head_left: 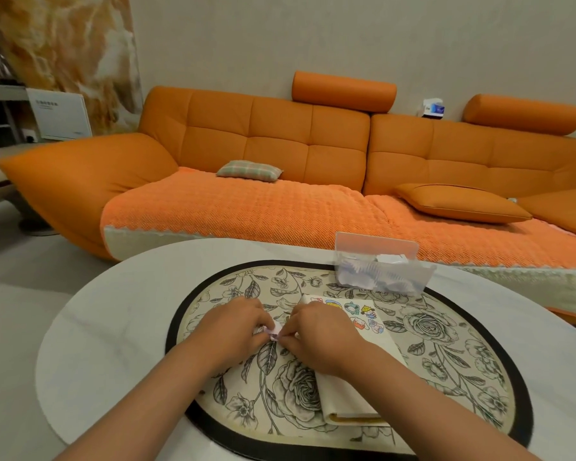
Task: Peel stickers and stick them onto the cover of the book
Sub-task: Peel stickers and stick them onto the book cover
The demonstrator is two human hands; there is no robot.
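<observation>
A cream-covered book (350,397) lies on the floral mat (453,331), with several cartoon stickers (359,314) on the far part of its cover. My left hand (233,331) and my right hand (316,331) meet just left of the book. Both pinch a small pinkish sticker piece (274,335) between their fingertips. Most of that piece is hidden by my fingers. My right forearm crosses over the middle of the book.
A clear plastic box (379,267) with paper pieces stands at the mat's far right. The mat lies on a round white table (113,327). An orange sofa (280,154) with cushions fills the space behind the table.
</observation>
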